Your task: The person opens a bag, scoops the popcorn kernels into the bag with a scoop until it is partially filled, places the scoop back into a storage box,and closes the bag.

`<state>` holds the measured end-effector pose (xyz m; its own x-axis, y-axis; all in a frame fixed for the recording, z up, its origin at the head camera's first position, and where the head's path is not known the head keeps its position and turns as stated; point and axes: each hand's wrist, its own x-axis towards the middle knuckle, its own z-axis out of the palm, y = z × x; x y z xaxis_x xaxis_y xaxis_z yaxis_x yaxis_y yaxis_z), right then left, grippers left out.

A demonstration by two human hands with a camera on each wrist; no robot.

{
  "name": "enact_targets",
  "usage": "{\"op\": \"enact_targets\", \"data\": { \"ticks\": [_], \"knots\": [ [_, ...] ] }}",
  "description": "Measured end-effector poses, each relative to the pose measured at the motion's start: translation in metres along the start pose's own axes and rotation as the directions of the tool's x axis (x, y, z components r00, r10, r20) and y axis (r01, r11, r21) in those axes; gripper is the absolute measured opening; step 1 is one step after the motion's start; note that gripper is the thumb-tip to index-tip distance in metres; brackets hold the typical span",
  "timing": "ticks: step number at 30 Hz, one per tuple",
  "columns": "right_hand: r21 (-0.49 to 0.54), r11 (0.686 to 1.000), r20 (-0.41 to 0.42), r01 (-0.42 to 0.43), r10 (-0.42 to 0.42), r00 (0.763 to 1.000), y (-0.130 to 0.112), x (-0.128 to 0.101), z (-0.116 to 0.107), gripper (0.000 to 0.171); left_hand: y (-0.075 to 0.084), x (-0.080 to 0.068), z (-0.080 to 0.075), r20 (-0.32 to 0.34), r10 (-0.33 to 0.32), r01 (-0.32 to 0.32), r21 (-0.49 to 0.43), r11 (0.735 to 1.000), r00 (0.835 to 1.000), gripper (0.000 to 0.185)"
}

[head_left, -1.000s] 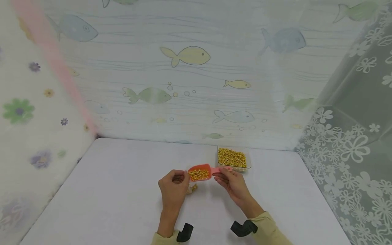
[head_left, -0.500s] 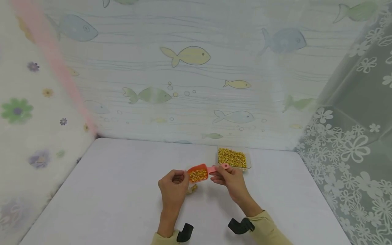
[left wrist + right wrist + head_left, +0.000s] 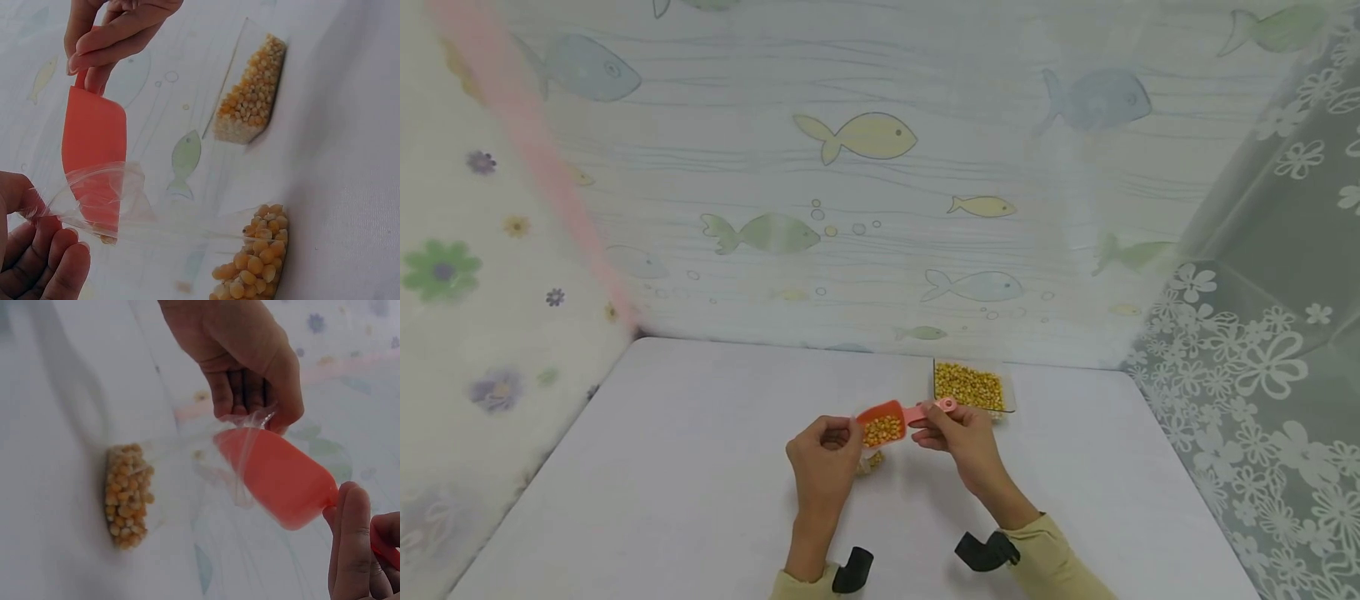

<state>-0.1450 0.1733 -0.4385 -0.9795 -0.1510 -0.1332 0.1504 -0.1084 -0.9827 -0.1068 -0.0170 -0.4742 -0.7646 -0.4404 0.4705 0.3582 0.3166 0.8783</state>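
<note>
Nearest the head camera: two pale yellow sleeves [image 3: 1063, 562], with a black bracket [image 3: 853, 571] at the left wrist and a second black bracket [image 3: 988, 552] at the right. Both forearms extend over a white table [image 3: 662, 467].

Left hand [image 3: 825, 462]: thumb and forefinger clamped together on the rim of a clear plastic bag [image 3: 134, 187], pinching it at its upper edge. The bag hangs below this grip, its lower end on the table; yellow corn kernels [image 3: 259, 256] are heaped in that end.

Right hand [image 3: 970, 437]: thumb and fingers clamped on the handle of a red-orange scoop [image 3: 882, 423] — the round handle end, with its hole, projects past the grip. Scoop position: raised above the table, between the two hands, bowl toward the left hand. More kernels lie in the bowl. Both wrist views show clear film across the front of the bowl; the front part appears to be within the bag's mouth.

Beyond the right hand: a clear rectangular container [image 3: 1009, 398] on the table near its far edge, holding further corn.

Farthest: a pale curtain [image 3: 850, 179] printed with fish — blue, green and yellow.
</note>
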Motion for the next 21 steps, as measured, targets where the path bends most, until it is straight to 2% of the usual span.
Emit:
{"op": "enact_targets", "data": {
  "ticks": [11, 15, 21],
  "knots": [
    [-0.028, 1.000, -0.007, 0.007, -0.007, 1.000, -0.002, -0.002, 0.001, 0.028, 0.002, 0.000, 0.001, -0.002, -0.021, 0.021, 0.011, 1.000, 1.000, 0.014],
    [-0.102, 0.993, 0.002, 0.057, -0.057, 0.998, -0.007, -0.003, 0.003, 0.027, 0.003, 0.000, 0.000, 0.002, -0.021, 0.021, 0.000, 1.000, 1.000, 0.015],
    [-0.204, 0.966, 0.033, 0.158, -0.155, 0.987, -0.016, -0.006, 0.009, 0.024, 0.004, 0.000, 0.000, 0.002, -0.017, 0.017, -0.018, 1.000, 1.000, 0.014]
  ]
}}
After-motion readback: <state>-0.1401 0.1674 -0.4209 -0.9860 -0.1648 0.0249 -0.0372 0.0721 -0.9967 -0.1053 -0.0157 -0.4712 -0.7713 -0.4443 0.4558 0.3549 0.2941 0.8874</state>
